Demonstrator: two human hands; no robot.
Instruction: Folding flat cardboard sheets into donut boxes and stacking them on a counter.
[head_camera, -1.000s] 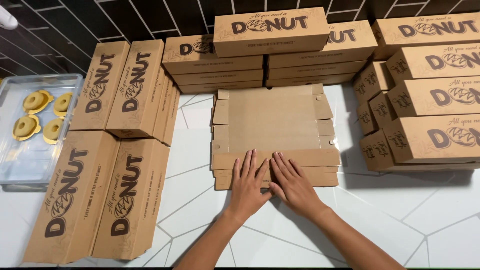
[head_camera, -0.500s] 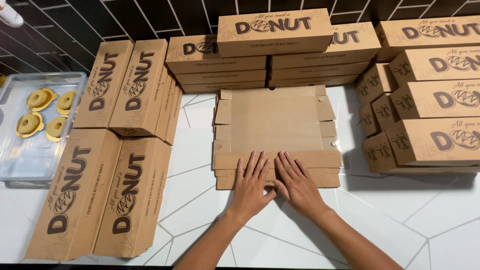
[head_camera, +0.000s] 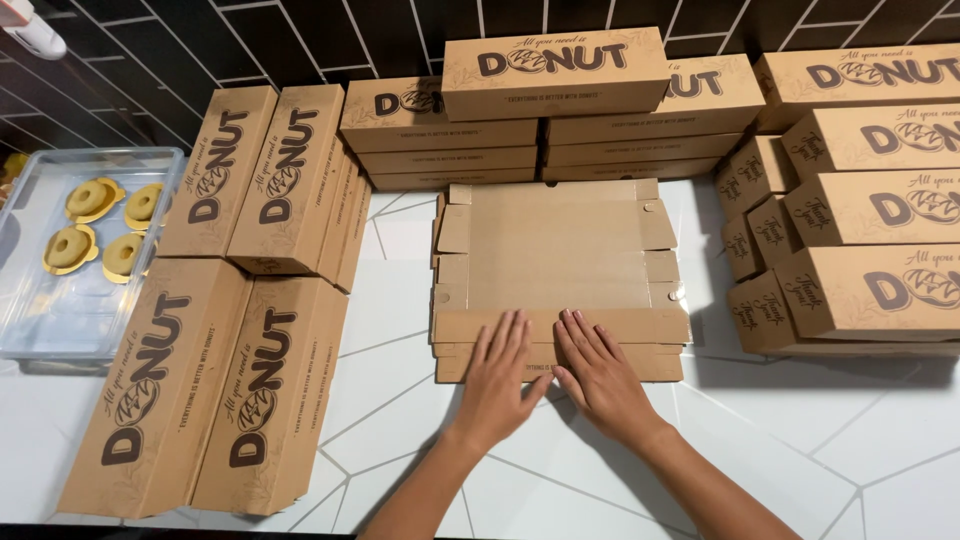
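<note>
A white countertop (head_camera: 800, 450) veined with thin grey lines meets a wall of glossy black tiles (head_camera: 200, 40) at twelve o'clock. At centre lies a stack of unfolded brown cardboard box blanks (head_camera: 555, 255), matte and flat. The left hand (head_camera: 500, 375) and right hand (head_camera: 600, 375) rest side by side, fingers spread, palms flat on its near flap. Folded brown cardboard boxes (head_camera: 215, 385) sit at nine o'clock, a clear plastic tray (head_camera: 60, 320) beyond.

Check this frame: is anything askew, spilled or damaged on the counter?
Nothing stands out. Both hands, left hand and right hand, lie flat on the near edge of the flat cardboard blanks. The closed boxes around them sit in tidy stacks; the tray shows no spill.
</note>
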